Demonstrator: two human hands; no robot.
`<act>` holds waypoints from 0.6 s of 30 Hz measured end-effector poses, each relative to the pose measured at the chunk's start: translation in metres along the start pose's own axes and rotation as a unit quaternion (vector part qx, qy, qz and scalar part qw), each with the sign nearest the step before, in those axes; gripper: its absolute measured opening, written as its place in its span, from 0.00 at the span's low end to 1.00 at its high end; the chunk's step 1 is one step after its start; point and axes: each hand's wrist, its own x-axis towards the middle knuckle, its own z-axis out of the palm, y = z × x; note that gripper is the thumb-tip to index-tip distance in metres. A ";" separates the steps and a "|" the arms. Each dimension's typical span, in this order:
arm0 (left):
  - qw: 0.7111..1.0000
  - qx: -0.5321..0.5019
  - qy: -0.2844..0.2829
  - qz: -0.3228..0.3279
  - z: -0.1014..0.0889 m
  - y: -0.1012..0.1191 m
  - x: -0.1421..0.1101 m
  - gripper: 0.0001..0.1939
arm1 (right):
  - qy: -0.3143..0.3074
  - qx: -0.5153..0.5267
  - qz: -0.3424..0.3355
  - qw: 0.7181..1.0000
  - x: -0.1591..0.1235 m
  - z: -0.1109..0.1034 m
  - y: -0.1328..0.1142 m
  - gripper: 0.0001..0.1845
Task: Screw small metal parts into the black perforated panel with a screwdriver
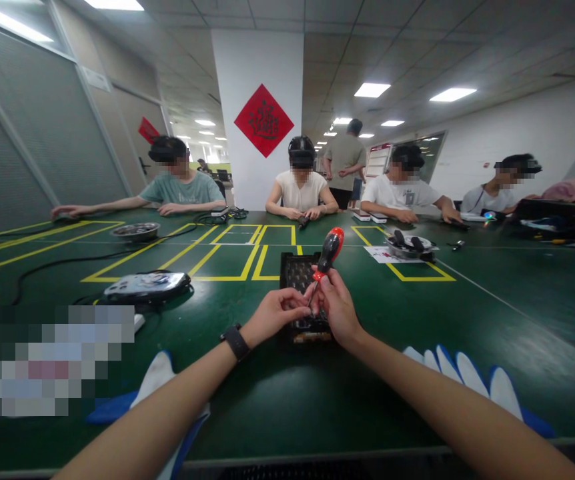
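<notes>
A screwdriver point(330, 252) with a red and black handle is in my right hand point(341, 312), tilted, its handle up and its shaft pointing down to the left. My left hand point(272, 317) is closed in a pinch at the lower end of the shaft. Whatever lies between those fingertips is too small to make out. Under both hands is a black tray point(286, 272) with a pitted or studded inside; my fingers hide part of it.
White and blue gloves point(160, 370) lie left of my forearms, with another glove point(467, 377) to the right. A metal bowl point(136, 231), a device with a printed top point(147, 285) and cables sit to the left. A dish of dark items point(410, 247) stands right. Several people sit opposite.
</notes>
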 end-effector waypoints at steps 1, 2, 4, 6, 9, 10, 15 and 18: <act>1.000 0.002 0.004 0.000 0.000 0.000 0.000 0.15 | -0.001 0.000 0.001 1.000 0.000 0.000 0.000 0.16; 1.000 0.002 0.005 -0.002 -0.001 -0.001 0.000 0.15 | -0.002 0.001 0.003 1.000 0.000 0.000 -0.001 0.16; 1.000 -0.003 -0.001 -0.008 -0.001 -0.002 0.001 0.15 | -0.005 0.001 0.008 1.000 -0.001 0.001 -0.001 0.16; 1.000 -0.011 -0.013 -0.014 -0.002 -0.003 0.000 0.16 | -0.010 0.000 0.012 1.000 -0.001 0.001 -0.001 0.17; 0.999 -0.022 -0.033 -0.018 -0.002 -0.002 -0.001 0.15 | -0.021 0.003 0.020 1.000 0.000 0.001 0.000 0.17; 0.999 -0.023 -0.041 -0.018 -0.003 -0.002 -0.001 0.15 | -0.025 0.006 0.024 0.999 0.000 0.001 0.001 0.16; 0.995 -0.027 -0.090 -0.009 -0.005 0.001 -0.003 0.14 | -0.045 0.032 0.049 0.997 0.001 -0.001 0.004 0.14; 0.993 -0.040 -0.114 -0.003 -0.006 0.004 -0.003 0.14 | -0.051 0.046 0.056 0.996 0.000 -0.001 0.003 0.15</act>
